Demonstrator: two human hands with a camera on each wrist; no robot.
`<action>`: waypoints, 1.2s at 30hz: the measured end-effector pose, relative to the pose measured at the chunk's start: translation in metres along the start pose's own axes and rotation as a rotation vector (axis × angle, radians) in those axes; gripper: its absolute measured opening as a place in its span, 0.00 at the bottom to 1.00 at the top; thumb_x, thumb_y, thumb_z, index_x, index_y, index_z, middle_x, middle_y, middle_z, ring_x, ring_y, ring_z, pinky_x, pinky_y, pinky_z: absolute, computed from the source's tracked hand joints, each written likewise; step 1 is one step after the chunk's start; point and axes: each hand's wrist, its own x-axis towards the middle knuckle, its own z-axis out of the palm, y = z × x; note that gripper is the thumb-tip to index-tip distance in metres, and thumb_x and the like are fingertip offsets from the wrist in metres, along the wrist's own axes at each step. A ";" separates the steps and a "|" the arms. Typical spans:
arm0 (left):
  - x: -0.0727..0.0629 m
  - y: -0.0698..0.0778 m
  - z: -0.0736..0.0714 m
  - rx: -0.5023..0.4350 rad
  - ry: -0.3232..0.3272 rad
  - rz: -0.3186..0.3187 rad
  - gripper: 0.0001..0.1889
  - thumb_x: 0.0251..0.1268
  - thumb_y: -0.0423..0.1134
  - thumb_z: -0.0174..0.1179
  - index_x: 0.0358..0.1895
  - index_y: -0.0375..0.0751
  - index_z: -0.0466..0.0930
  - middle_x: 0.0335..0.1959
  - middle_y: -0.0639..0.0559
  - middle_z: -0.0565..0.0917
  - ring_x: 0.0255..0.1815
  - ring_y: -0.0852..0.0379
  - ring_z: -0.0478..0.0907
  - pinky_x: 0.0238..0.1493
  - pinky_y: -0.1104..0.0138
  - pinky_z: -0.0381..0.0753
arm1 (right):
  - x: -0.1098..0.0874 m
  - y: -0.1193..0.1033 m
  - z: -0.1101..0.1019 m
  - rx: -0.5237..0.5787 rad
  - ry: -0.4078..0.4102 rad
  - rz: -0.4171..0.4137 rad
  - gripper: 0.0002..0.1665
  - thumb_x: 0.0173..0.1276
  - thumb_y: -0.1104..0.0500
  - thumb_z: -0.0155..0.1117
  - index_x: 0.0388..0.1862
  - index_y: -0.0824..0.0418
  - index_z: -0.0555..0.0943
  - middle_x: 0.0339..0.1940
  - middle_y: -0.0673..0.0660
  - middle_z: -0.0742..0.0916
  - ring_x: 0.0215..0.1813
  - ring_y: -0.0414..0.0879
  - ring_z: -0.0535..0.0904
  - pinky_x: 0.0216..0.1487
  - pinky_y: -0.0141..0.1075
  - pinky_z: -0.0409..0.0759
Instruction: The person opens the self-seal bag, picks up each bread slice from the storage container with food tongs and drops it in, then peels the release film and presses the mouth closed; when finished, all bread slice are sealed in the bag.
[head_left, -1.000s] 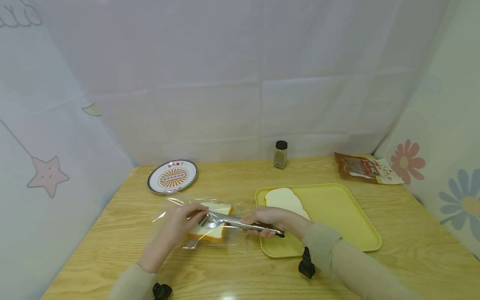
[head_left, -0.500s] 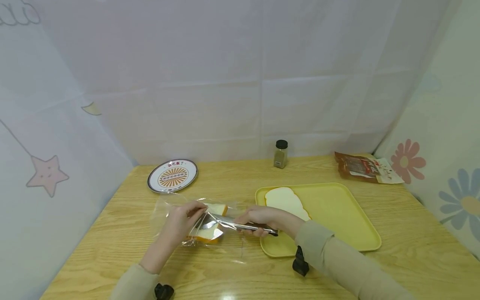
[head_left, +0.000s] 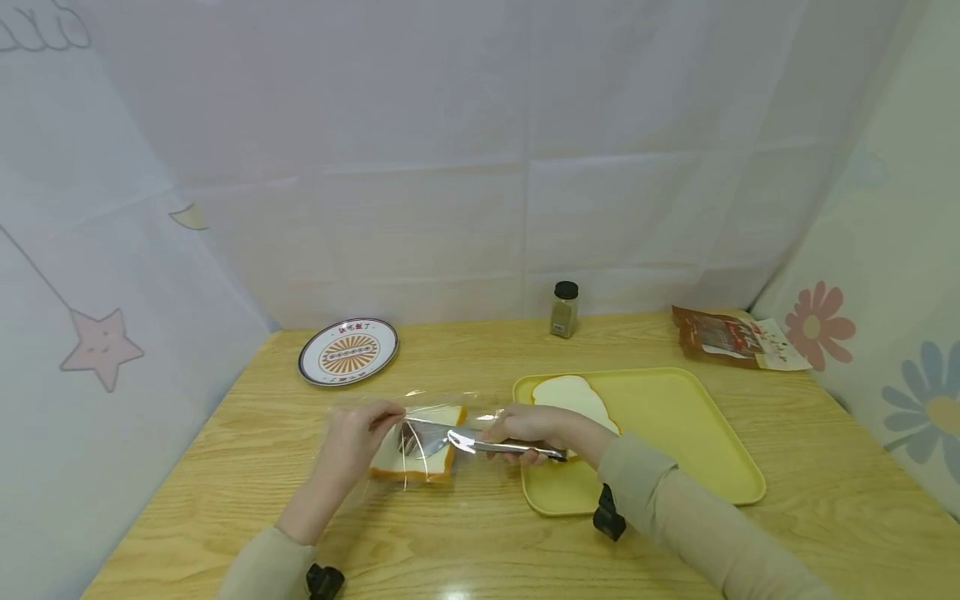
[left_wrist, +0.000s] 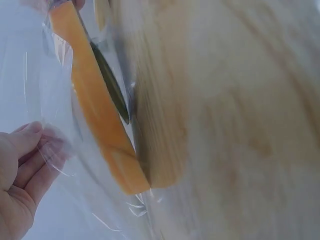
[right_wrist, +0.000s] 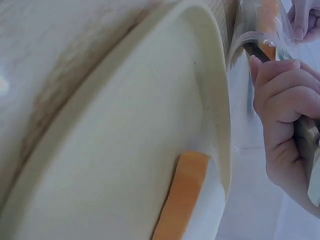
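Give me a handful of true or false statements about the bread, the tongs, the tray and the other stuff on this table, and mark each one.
1. The right hand grips metal tongs. True.
2. The tips of the tongs reach the bread slice inside the clear plastic bag. True.
3. The yellow tray holds nothing. False: a slice of bread lies on it, near its left edge.
4. The left hand rests flat on the round plate. False: it pinches the bag; the plate sits apart, farther back on the table.
5. The spice jar lies on its side. False: it stands upright behind the tray.
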 end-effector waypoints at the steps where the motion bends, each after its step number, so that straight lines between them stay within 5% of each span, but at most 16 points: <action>1: 0.000 0.000 -0.001 -0.002 0.004 0.005 0.05 0.48 0.26 0.69 0.29 0.38 0.85 0.26 0.48 0.87 0.27 0.57 0.85 0.29 0.70 0.84 | -0.001 0.000 -0.001 0.000 0.002 -0.002 0.21 0.70 0.51 0.54 0.40 0.70 0.80 0.15 0.52 0.74 0.10 0.38 0.59 0.11 0.28 0.59; 13: 0.004 -0.003 -0.006 0.010 0.025 0.033 0.07 0.45 0.24 0.69 0.28 0.39 0.85 0.25 0.50 0.87 0.26 0.58 0.84 0.28 0.72 0.83 | -0.019 0.010 -0.023 -0.031 0.023 0.012 0.23 0.70 0.47 0.54 0.41 0.67 0.80 0.16 0.52 0.71 0.13 0.41 0.55 0.15 0.30 0.59; 22: 0.003 -0.002 -0.007 0.024 0.002 -0.005 0.06 0.46 0.25 0.69 0.28 0.39 0.85 0.26 0.48 0.87 0.27 0.57 0.85 0.28 0.68 0.84 | -0.030 0.022 -0.029 -0.046 0.057 -0.019 0.25 0.70 0.48 0.54 0.29 0.70 0.77 0.16 0.53 0.74 0.10 0.40 0.57 0.11 0.30 0.60; 36: 0.002 0.003 -0.001 -0.026 -0.144 -0.099 0.04 0.50 0.27 0.67 0.30 0.37 0.86 0.28 0.49 0.88 0.30 0.55 0.85 0.32 0.67 0.84 | -0.030 0.015 -0.022 -0.069 0.102 -0.071 0.21 0.71 0.55 0.55 0.34 0.75 0.78 0.11 0.52 0.72 0.09 0.39 0.56 0.11 0.29 0.59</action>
